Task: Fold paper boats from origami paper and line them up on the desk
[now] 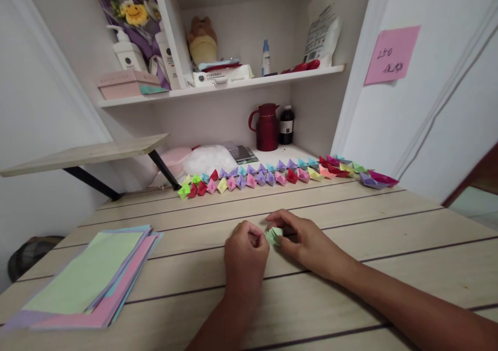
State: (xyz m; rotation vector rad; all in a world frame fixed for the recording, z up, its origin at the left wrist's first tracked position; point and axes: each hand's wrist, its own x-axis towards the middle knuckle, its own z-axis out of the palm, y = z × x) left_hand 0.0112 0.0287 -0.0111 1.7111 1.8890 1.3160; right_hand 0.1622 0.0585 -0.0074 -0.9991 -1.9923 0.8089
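Note:
A small piece of folded light green paper [274, 235] sits between my two hands, just above the middle of the table. My right hand [307, 242] reaches in from the right and pinches it between thumb and fingers. Against its left edge, my left hand [247, 250] is closed, fingers curled and thumb bent in. The left fingertips are partly hidden, as is much of the paper's shape. Beyond the hands, several folded paper boats [260, 178] in many colours stand in rows along the back of the table.
A stack of coloured paper sheets [89, 273] lies at the left. Behind the boats, a shelf unit holds a dark red jug [267, 128] and a dark bottle [287, 125]. A small raised wooden shelf [89, 153] juts out at the left. A pink note [392, 55] is on the wall.

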